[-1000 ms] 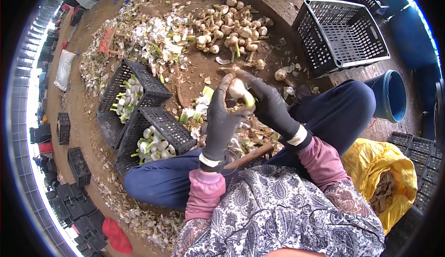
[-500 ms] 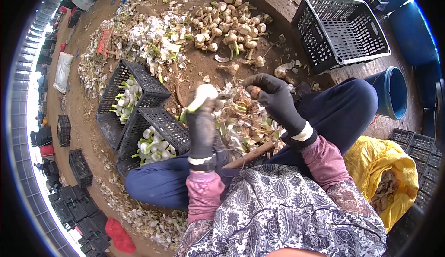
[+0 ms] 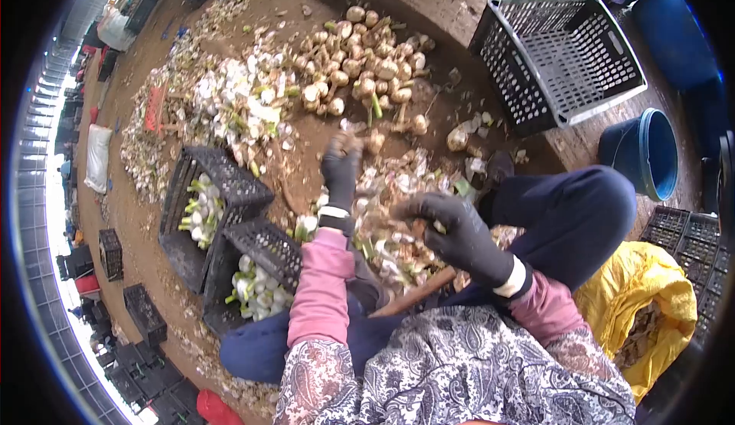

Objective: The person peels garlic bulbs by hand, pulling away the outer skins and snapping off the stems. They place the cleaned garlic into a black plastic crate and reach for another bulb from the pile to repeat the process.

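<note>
My left hand (image 3: pixel 342 166), in a dark fingerless glove, stretches forward with fingers extended. Its fingertips are right beside a single unpeeled garlic bulb (image 3: pixel 374 142), and a larger heap of garlic bulbs (image 3: pixel 367 57) with dry brown skins lies just beyond. My right hand (image 3: pixel 452 230), gloved too, is curled closed above a litter of garlic skins (image 3: pixel 398 249) between my legs; I cannot tell what it grips. Left of my knees, two tilted black crates hold cleaned white garlic with green stems, one farther batch (image 3: pixel 204 209) and one nearer batch (image 3: pixel 260 291).
A large black crate (image 3: pixel 528 65) stands at the upper right, near a blue bucket (image 3: pixel 639 153). A yellow sack (image 3: pixel 651 272) sits by my right side. Peelings (image 3: pixel 237 96) cover the ground at upper left around a red object (image 3: pixel 155 109). A wooden piece (image 3: pixel 417 291) lies between my legs.
The cleaned white bulb with a green stem is gone from my left hand, which has moved forward toward the unpeeled garlic. My right hand has drawn lower and closer to my body.
</note>
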Available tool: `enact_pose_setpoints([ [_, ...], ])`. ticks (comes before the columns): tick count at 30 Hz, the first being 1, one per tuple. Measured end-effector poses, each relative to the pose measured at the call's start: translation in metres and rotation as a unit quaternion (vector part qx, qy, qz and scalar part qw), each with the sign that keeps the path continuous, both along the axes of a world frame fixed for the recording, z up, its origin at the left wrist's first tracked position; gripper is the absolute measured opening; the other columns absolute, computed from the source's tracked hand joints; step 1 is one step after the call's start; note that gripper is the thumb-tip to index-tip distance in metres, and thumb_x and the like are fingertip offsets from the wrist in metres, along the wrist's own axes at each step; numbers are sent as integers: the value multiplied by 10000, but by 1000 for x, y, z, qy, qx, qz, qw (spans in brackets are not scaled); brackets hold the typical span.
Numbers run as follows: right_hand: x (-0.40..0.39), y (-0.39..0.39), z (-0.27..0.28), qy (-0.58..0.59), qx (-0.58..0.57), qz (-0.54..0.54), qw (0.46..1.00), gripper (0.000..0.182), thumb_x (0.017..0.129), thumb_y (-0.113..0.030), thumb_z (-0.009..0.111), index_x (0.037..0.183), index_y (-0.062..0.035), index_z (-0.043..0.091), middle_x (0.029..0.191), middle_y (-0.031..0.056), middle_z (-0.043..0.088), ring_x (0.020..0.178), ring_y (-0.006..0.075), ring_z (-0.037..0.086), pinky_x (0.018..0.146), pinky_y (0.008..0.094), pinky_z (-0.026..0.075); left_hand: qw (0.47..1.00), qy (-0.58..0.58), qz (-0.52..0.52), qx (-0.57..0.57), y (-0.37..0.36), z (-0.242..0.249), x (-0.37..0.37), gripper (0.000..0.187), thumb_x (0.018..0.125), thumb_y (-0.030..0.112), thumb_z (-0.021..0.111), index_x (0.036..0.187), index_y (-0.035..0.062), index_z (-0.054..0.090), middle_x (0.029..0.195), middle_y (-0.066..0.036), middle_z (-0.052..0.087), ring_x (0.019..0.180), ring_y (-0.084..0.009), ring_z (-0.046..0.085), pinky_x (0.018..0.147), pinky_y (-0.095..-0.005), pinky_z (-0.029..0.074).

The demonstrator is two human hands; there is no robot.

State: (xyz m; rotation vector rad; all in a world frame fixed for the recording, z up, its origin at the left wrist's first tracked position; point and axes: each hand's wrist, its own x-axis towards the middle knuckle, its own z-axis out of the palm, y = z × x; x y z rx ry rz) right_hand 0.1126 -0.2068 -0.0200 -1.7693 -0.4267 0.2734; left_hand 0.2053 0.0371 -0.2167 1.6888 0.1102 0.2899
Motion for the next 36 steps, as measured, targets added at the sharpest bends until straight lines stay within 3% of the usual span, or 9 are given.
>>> enact_pose_setpoints([
  [2, 5, -9, -2, -10, -31, -4, 999, 310, 857, -24, 681, 1152, -118, 698, 996, 97, 707, 753, 207, 636, 679, 355, 518, 923, 191, -31, 332, -16, -30, 23, 542, 837, 271, 769, 1322, 91, 610, 1235, -195, 668, 1068, -398, 652, 943, -451, 518],
  [6, 12, -17, -12, -32, -26, -35, 999, 409, 830, -19, 663, 1224, -129, 673, 1056, 116, 702, 883, 302, 686, 779, 400, 540, 777, 233, -112, 574, -25, -139, 43, 738, 797, 378, 771, 1443, 163, 484, 1308, -202, 589, 1204, -372, 581, 1009, -482, 481],
  [10, 25, -24, 0, 62, -37, -28, 997, 454, 801, 13, 631, 1238, -111, 660, 1131, 159, 686, 1035, 349, 669, 893, 412, 537, 882, 242, -69, 398, -21, -145, 40, 634, 742, 190, 794, 1332, 110, 576, 1258, -209, 631, 1158, -389, 611, 1023, -451, 484],
  [12, 26, -25, -11, 71, -38, -27, 996, 508, 813, 10, 622, 1306, -111, 615, 1254, 186, 631, 1141, 374, 620, 975, 434, 508, 952, 291, -94, 12, -23, -120, 34, 522, 845, 56, 699, 1341, 135, 555, 1155, -117, 674, 919, -263, 714, 727, -341, 597],
  [17, 24, -12, -33, -104, -133, -131, 977, 617, 829, 0, 617, 1428, -62, 486, 1382, 234, 524, 1265, 419, 522, 1080, 468, 426, 843, 160, -200, -473, -42, 56, -29, 532, 942, 118, 616, 1440, 63, 438, 1354, -130, 565, 923, -231, 715, 698, -275, 619],
  [19, 26, -8, -37, -130, -172, -147, 965, 615, 865, -29, 627, 1453, -29, 448, 1414, 226, 510, 1296, 363, 520, 1096, 448, 414, 844, 122, -243, -462, -49, 115, -51, 617, 916, 136, 633, 1490, 66, 419, 1404, -134, 550, 1010, -241, 694, 730, -307, 622],
  [23, 21, 3, -47, 227, 169, -36, 958, 440, 946, -116, 654, 1367, -29, 563, 1333, 91, 625, 1110, 160, 615, 954, 322, 497, 863, 95, -243, -432, -44, 154, -87, 677, 905, 149, 605, 1532, 51, 368, 1460, -135, 524, 1079, -239, 673, 787, -336, 601],
  [32, 19, 27, -40, 6, 136, -21, 990, 259, 942, -14, 679, 1200, 10, 669, 1101, 44, 712, 937, 104, 655, 823, 264, 537, 969, 85, -83, -217, -27, 168, -140, 567, 942, 94, 652, 1458, 46, 425, 1231, -90, 593, 1069, -171, 642, 913, -314, 568],
  [36, 4, 45, -9, 243, 353, -41, 903, 193, 970, -134, 685, 1111, -2, 692, 965, 27, 717, 776, 95, 645, 707, 256, 531, 956, 56, -62, -280, -33, 184, -151, 584, 898, 24, 667, 1436, 52, 442, 1227, -81, 582, 1035, -165, 635, 914, -295, 577],
])
